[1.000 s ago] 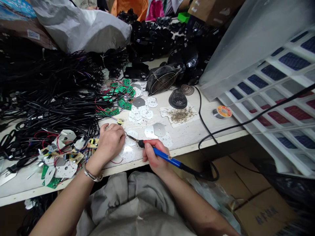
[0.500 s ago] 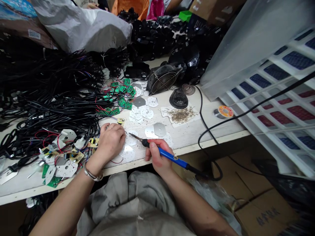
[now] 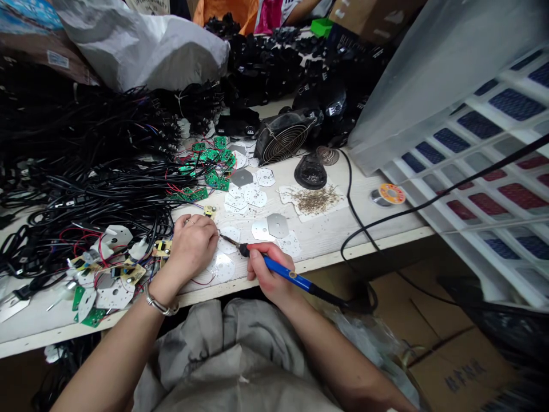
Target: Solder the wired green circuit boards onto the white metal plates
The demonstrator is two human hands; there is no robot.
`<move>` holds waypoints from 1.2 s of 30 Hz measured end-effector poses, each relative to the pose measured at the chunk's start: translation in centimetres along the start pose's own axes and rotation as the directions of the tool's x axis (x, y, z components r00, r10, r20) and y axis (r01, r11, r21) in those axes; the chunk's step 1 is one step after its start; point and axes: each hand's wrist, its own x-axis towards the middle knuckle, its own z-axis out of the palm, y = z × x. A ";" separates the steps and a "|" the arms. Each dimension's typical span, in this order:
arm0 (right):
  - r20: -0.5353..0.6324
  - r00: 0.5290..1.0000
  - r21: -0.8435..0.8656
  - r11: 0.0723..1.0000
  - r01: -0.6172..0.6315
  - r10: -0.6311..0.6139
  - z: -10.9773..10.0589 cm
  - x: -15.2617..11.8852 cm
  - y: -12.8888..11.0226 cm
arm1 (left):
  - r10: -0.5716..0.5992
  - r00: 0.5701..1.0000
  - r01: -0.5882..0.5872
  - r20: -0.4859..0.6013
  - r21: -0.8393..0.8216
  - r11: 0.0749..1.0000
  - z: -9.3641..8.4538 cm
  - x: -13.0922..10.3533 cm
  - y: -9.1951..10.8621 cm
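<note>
My right hand (image 3: 270, 272) grips a blue soldering iron (image 3: 288, 273), its tip pointing left beside the fingers of my left hand (image 3: 195, 243). My left hand is curled with its fingers bent down on the table; what it holds, if anything, is hidden under it. White perforated plates (image 3: 223, 266) lie just right of my left hand, below the iron's tip. A small yellow component (image 3: 209, 212) sits just beyond its knuckles. To its left lie yellowish circuit boards (image 3: 134, 273) with wires attached.
Black cables (image 3: 107, 183) and green circuit boards (image 3: 218, 182) fill the left side. A fan (image 3: 283, 140), an iron stand (image 3: 311, 171), dross on a white pad (image 3: 315, 201) and a solder spool (image 3: 388, 194) stand farther right. White plastic crates (image 3: 480, 166) border the right. The iron's cord loops over the edge.
My right hand and the soldering iron have moved a little left, bringing the tip closer to my left hand's fingers. My left hand stays in place.
</note>
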 end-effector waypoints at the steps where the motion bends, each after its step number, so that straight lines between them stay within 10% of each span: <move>1: -0.010 1.000 -0.007 1.000 -0.004 0.004 0.0 0.0 0.1 | -0.001 1.000 0.001 0.002 0.001 1.000 0.0 0.0 0.0; 36: -0.218 0.967 0.135 0.977 0.163 -0.131 0.4 -0.5 1.0 | 0.003 1.000 -0.005 0.025 0.082 0.997 0.0 0.1 0.0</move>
